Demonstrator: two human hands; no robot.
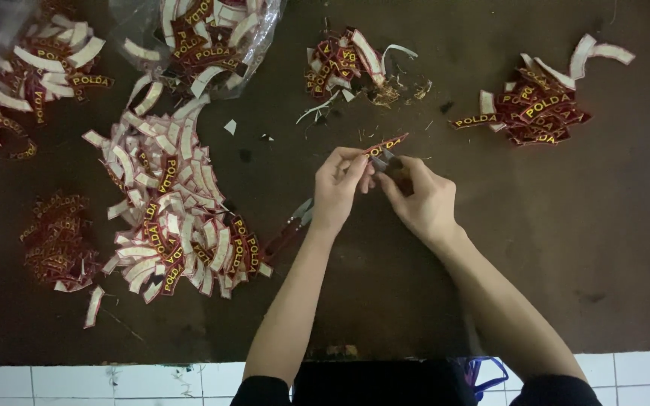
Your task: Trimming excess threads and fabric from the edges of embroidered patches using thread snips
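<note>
At mid-desk, the left hand (340, 184) pinches a curved red patch (385, 143) with yellow lettering while the right hand (419, 199) closes small snips (394, 167) beside it. A trimmed heap (536, 109) sits toward the far right corner; the larger pile (171, 203) at left appears untrimmed, so much seems left.

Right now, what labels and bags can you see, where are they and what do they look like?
Held patch: between both hands, curved, dark red, yellow letters.
Big patch pile: left of the hands, many white backs up.
Small patch pile: far right, red and yellow.
Clear plastic bag: top, patches inside.
Scrap pile: top middle, with threads.
</note>
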